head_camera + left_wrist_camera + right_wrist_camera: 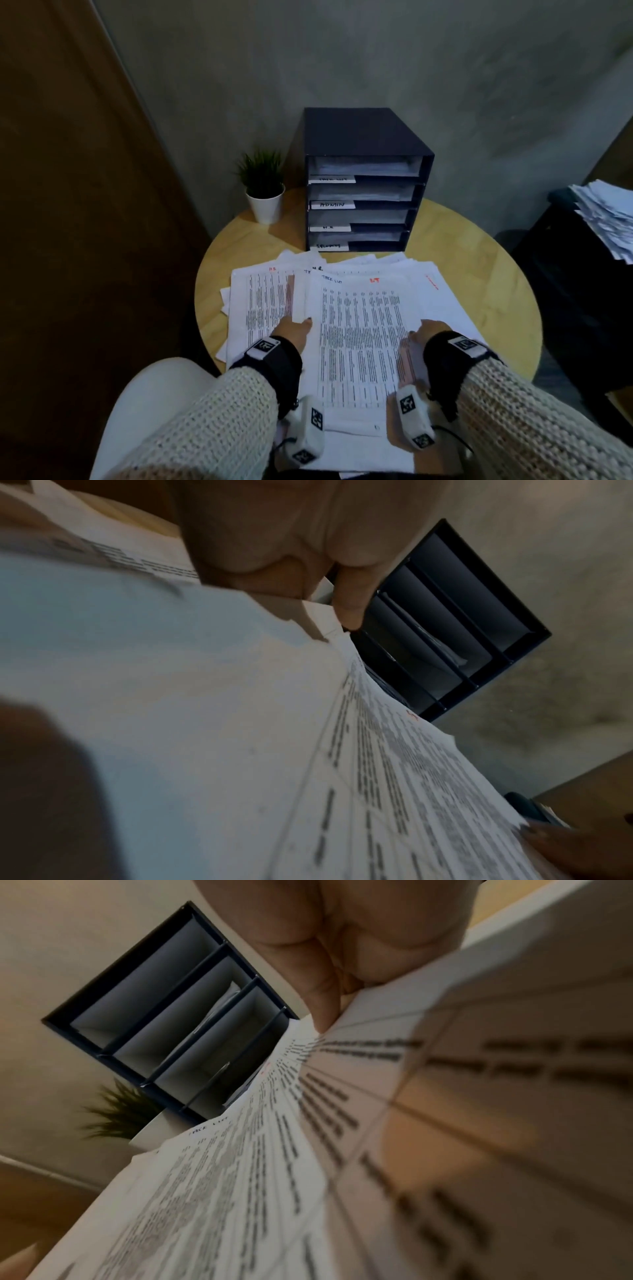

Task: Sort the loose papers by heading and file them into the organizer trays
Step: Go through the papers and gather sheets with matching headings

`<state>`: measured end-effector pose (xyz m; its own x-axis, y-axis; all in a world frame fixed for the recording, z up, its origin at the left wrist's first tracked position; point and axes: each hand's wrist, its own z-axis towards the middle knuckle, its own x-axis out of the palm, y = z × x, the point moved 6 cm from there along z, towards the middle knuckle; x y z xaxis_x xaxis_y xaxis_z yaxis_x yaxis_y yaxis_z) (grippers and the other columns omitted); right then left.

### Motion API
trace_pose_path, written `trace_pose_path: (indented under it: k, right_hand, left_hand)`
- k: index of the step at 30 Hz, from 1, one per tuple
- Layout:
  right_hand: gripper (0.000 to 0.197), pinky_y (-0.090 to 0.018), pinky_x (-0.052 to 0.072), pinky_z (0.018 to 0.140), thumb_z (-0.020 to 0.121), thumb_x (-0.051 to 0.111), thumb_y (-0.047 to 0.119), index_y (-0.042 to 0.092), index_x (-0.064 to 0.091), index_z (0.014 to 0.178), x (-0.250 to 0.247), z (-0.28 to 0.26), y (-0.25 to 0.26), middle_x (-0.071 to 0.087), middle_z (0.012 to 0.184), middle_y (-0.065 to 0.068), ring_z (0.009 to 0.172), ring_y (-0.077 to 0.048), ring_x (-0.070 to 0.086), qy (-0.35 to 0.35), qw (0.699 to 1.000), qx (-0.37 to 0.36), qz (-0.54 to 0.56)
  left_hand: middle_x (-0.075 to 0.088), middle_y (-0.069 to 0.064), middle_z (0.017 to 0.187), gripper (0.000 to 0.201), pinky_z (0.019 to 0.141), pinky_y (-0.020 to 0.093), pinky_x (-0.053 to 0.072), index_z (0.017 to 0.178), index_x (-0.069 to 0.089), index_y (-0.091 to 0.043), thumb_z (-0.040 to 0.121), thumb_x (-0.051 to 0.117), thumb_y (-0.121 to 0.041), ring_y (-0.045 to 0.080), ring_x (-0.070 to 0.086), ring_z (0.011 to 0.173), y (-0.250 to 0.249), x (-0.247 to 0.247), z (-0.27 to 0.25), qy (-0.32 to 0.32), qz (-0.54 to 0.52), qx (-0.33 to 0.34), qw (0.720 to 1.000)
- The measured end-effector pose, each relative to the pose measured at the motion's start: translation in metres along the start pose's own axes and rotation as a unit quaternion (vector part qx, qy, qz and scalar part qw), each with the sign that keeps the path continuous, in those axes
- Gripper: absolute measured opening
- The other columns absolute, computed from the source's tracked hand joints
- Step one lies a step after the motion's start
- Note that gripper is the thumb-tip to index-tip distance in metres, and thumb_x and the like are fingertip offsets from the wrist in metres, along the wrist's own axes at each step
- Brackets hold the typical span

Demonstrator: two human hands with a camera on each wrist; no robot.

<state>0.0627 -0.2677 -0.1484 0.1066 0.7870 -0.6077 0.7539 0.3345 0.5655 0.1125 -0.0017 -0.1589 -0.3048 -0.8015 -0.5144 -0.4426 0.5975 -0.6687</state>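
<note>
Papers [359, 329] lay spread at frame centre on round table [507, 274], below organizer [363, 202]; left hand [294, 334] and right hand [424, 334] each pinched top sheet's side edges.

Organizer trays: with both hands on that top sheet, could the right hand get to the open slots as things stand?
Probably yes. The organizer stands straight ahead with its slots facing the person, and only flat loose papers lie between. But the right hand grips the top sheet, as does the left hand.
</note>
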Motion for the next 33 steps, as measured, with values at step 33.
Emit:
trace_pose_path:
  k: [33]
  right_hand:
    - [0.065,-0.026,0.025,0.114,0.102,0.028,0.045,0.003,0.018,0.150,-0.014,0.007,-0.016,0.016,0.158,-0.011,0.144,-0.024,0.026,0.009,0.968,-0.024,-0.251]
  left_hand:
    - [0.049,0.012,0.128,0.064,0.101,0.041,0.043,0.128,0.045,-0.012,0.070,0.057,-0.037,0.033,0.051,0.115,0.062,-0.078,0.064,-0.113,0.107,-0.159,0.975]
